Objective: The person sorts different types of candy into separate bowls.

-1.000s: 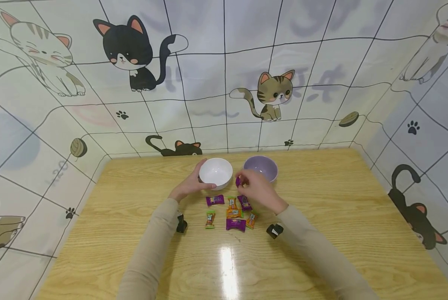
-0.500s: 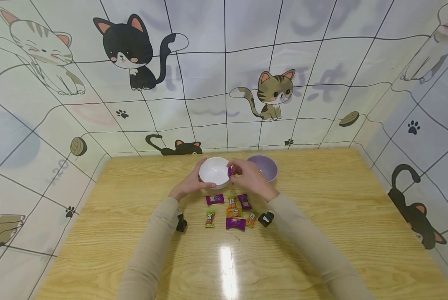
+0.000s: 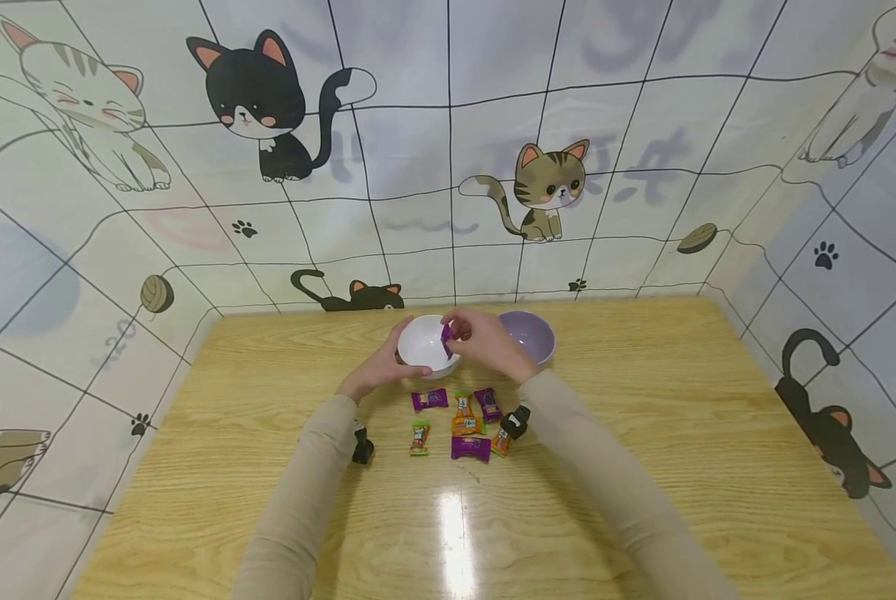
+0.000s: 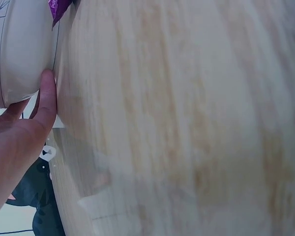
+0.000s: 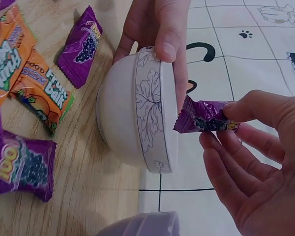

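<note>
My left hand grips the white bowl by its side, thumb at the near rim. In the right wrist view, the bowl shows a leaf-patterned band below its rim. A purple-wrapped candy with a grape picture is pinched between the thumb and fingers of my right hand. That hand is at the bowl's right rim, holding the candy over the opening. On the table in front lie several purple candies and orange candies.
Just right of the white bowl stands a purple bowl, partly behind my right hand. The wooden table ends at a cat-patterned wall covering. Black wrist cameras hang below both sleeves, the right one overlapping an orange candy.
My right hand has moved left and away from me with the purple candy, from in front of the purple bowl to over the white bowl. My left hand has stayed on the white bowl.
</note>
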The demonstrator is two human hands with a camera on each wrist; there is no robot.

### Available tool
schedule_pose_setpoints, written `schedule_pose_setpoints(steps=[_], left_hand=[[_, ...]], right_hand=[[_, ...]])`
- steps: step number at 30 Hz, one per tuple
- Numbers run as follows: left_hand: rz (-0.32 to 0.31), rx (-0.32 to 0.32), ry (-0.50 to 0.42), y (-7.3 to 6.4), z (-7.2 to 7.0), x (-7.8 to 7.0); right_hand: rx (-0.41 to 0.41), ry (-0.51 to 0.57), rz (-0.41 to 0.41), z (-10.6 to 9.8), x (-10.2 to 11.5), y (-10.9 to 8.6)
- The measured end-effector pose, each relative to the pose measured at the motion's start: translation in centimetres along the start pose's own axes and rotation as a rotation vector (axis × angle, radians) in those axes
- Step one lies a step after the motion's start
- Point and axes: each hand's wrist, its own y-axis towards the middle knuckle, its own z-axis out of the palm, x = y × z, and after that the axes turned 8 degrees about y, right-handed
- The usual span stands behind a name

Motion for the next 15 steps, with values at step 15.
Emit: schedule_pose_setpoints(steps=[15], left_hand=[[0.005, 0.002, -0.008, 0.0, 0.0, 0.2]], right_hand=[[-0.021, 0.046, 0.013, 0.6, -1.1, 1.2]])
